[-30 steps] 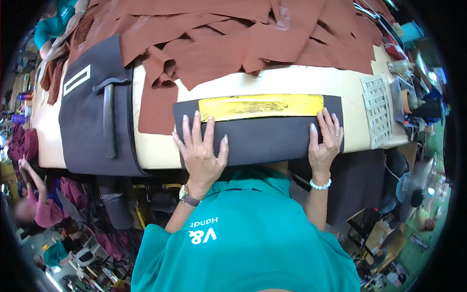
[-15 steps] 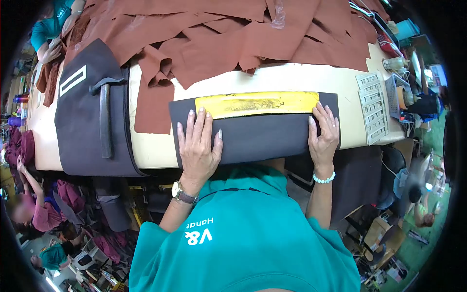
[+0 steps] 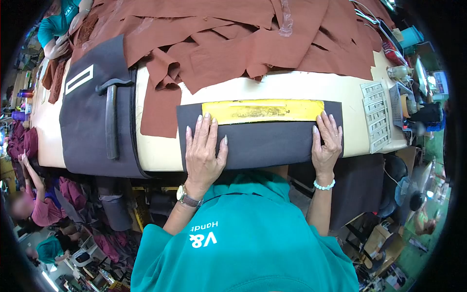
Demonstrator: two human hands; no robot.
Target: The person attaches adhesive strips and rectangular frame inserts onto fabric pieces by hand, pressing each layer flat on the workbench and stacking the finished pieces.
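Near side first: teal shirt [image 3: 243,233] sits up against the table edge. Left hand [image 3: 200,158] is palm-down on the dark panel [image 3: 265,143], fingers fairly straight, thumb out wide, nothing gripped. Right hand [image 3: 326,148] is also palm-down, fingers closer together, thumb out, nothing gripped. Can't tell how hard either presses.

Panel lies flat near the front edge of the cream tabletop [image 3: 158,155]. Yellow strip [image 3: 262,111] lies along its far edge, with dark panel showing past both ends. Left fingertips reach the strip's near left corner; right ones are at its right end.

Handling, my read: equal, light pressure at both ends, pads rather than nails. Push one end harder and the strip could skew. Square it by the panel's far edge, and watch the middle for bowing, since no hand covers it.

Left of the panel, a hammer [image 3: 111,119] lies on a folded dark sheet [image 3: 85,131]. Off to the right: slotted pale template [image 3: 375,117]. Beyond, overlapping brown sheets [image 3: 219,53]. Far left, a co-worker [image 3: 57,27] has both hands at brown material.
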